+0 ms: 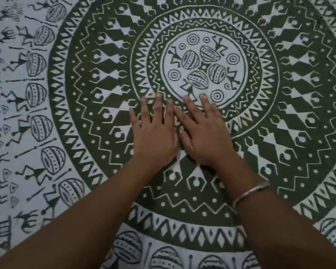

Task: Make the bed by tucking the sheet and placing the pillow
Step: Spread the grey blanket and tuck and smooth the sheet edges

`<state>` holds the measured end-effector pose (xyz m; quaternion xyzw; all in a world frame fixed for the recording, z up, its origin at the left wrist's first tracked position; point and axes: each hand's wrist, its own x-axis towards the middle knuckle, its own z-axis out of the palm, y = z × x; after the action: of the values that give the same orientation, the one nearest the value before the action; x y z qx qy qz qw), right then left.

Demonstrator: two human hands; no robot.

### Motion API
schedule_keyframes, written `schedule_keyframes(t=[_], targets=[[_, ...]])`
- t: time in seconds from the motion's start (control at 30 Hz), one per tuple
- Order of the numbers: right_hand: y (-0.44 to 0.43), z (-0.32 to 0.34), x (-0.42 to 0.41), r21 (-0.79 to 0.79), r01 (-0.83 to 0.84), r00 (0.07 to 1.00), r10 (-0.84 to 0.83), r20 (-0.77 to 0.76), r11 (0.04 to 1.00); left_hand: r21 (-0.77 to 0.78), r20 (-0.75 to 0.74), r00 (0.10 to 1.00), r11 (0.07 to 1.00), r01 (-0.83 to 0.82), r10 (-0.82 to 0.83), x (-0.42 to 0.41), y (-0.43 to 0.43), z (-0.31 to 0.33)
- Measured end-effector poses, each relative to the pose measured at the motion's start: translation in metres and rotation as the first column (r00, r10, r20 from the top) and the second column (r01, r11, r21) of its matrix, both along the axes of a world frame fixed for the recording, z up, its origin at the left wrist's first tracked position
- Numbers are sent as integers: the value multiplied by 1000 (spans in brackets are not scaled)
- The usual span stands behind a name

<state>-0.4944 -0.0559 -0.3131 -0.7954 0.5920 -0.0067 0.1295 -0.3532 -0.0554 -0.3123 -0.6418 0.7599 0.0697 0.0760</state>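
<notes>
A white sheet (279, 133) printed with a large dark green ring pattern and small figures fills the whole head view, lying flat. My left hand (155, 133) presses palm down on it just below the central white disc, fingers straight and spread. My right hand (204, 134) lies flat right beside it, fingers straight, the two hands touching at the thumbs. A silver bangle (250, 192) circles my right wrist. No pillow is in view.
The sheet reaches every edge of the frame; no bed edge, wall or other object shows. Printed drums and stick figures run down the left side (27, 113) and along the bottom.
</notes>
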Motion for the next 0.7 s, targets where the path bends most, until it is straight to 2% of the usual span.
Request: schedule_keyframes(t=[0.1, 0.27, 0.37, 0.57, 0.7], targets=[[-6, -2, -37, 5, -37, 998, 37, 41, 999, -30, -29, 998, 998, -48, 47, -47, -3, -1], [-8, -1, -171, -6, -20, 999, 20, -31, 1000, -22, -117, 993, 1000, -22, 20, -175, -4, -5], [-3, 2, -253, 5, 42, 994, -42, -99, 999, -34, -145, 989, 999, 24, -29, -253, -8, -3], [14, 3, -344, 6, 177, 973, -175, -150, 984, -1, -152, 983, 994, 106, -105, -353, -7, -6], [35, 7, -386, -18, 282, 949, -282, -141, 959, 23, -166, 952, 964, 264, -257, -393, 4, 0]])
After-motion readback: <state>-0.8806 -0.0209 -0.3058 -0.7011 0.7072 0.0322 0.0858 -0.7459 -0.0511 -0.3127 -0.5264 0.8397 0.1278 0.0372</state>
